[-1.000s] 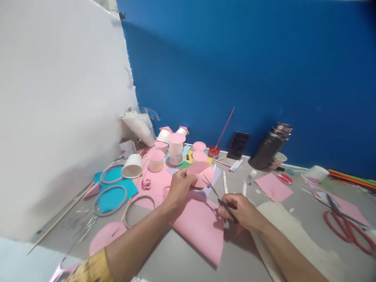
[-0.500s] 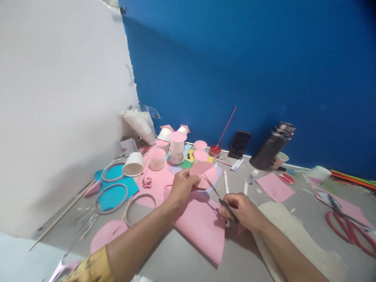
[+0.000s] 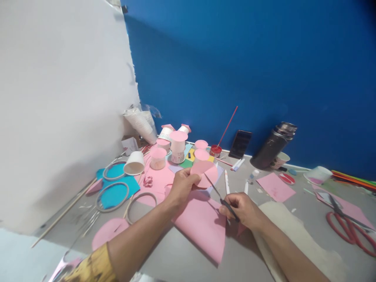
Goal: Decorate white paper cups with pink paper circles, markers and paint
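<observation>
My left hand pinches a round pink paper disc and holds it up above the table. My right hand grips small black scissors, whose thin blades point up and left to the disc's lower right edge. Under both hands lies a large pink paper sheet on the grey table.
Paper cups topped with pink discs stand behind, beside a red paint pot with a brush, a phone and a dark flask. Rings on blue paper lie left. Red scissors lie far right. A white board leans left.
Both hands keep their grip. Hands and table things have shifted slightly right in the frame as the view turned a little.
</observation>
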Tool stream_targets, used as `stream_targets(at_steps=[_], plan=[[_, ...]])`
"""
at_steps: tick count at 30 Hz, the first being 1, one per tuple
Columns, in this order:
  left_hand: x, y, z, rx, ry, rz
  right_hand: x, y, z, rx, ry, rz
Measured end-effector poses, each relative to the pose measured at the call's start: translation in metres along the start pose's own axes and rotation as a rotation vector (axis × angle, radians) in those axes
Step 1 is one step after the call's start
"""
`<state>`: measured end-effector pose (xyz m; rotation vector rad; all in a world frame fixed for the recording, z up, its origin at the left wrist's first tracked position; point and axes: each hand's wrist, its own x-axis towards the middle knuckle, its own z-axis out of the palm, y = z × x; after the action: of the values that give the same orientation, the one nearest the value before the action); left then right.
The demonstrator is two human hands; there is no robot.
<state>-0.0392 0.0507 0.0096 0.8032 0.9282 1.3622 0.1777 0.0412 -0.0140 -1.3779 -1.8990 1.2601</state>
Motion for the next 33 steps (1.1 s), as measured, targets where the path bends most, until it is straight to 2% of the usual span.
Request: stream_targets(at_steps=[10,33], plan=[[0.0017,0.0016,-0.0012,0.008,-0.006,-0.016,-0.0023,-0.0016,-0.0014,0.003,-0.023,0.046],[0.0041,-0.0009,-0.0019,-0.046,-0.036,-0.027,-0.0024,-0.0036,-0.0026,0.029,-0.004,0.035]])
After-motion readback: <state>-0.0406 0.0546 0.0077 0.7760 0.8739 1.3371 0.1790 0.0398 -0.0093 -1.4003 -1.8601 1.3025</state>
